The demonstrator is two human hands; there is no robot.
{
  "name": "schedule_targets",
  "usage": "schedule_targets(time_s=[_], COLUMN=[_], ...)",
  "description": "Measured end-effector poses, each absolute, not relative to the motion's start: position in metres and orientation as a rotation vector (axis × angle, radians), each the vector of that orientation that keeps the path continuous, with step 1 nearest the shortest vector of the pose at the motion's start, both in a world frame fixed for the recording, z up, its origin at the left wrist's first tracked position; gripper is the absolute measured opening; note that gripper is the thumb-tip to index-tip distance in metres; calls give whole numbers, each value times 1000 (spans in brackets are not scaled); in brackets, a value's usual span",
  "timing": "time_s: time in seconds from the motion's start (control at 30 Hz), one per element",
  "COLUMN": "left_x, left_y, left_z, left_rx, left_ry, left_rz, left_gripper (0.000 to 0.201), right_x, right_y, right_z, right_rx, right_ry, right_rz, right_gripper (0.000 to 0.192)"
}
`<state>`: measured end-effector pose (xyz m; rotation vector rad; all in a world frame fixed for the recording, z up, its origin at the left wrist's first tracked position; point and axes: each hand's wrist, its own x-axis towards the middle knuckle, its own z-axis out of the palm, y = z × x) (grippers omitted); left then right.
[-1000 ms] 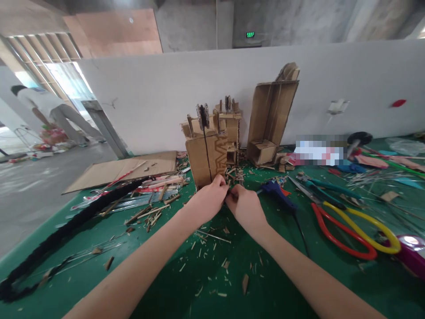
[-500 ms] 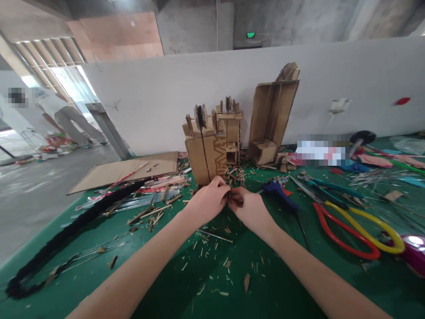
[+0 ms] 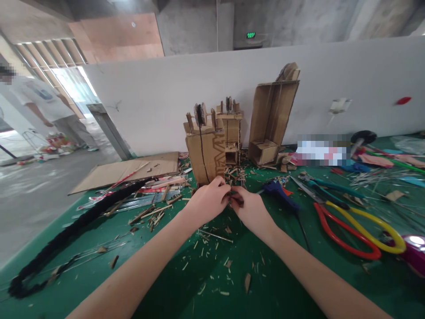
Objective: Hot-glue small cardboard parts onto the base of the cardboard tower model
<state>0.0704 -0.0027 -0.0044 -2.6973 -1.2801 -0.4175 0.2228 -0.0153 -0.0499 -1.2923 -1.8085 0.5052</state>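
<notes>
Fingertips of my left hand (image 3: 210, 198) and my right hand (image 3: 248, 204) meet in a pinch over the green table (image 3: 186, 283). What lies between them is too small and covered to make out. Just behind the left hand stands a cardboard box tower (image 3: 202, 155) with a spool (image 3: 200, 114) on top. A dark cord (image 3: 203, 153) runs from the spool down the tower's front, its lower end hidden by my left hand. Farther back is a second cardboard tower (image 3: 234, 126) with its own small spool.
Scissors (image 3: 352, 230) with red and yellow handles, pliers (image 3: 335, 186) and a blue glue gun (image 3: 280, 195) lie on the right. A fuzzy black strip (image 3: 76, 221) and wood scraps lie left. A tall open cardboard box (image 3: 274, 115) leans on the white partition (image 3: 149, 97). Another person stands far left.
Both hands stay pinched together at nearly the same spot. The cardboard tower and its cord have shifted slightly. The far-left person has gone from bending to standing more upright.
</notes>
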Motion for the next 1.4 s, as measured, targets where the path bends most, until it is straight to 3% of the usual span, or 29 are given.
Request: schedule_targets(time_s=[0.5, 0.9, 1.17, 1.4], left_x=[75, 74, 74, 68], left_y=[-2, -4, 0, 0], left_z=[-3, 1, -4, -2], left_rx=[-2695, -2712, -2743, -2833], left_ry=[-1276, -1243, -1231, -1259], left_rz=[-320, -226, -334, -475], left_gripper=[7, 15, 9, 8], right_x=[219, 218, 219, 226], right_y=[-15, -16, -17, -14], right_z=[-49, -49, -48, -51], right_rx=[-1279, -1276, -1304, -1253], right_ry=[-1862, -1903, -1886, -1892], right_rz=[364, 351, 372, 528], right_gripper=[8, 9, 7, 16])
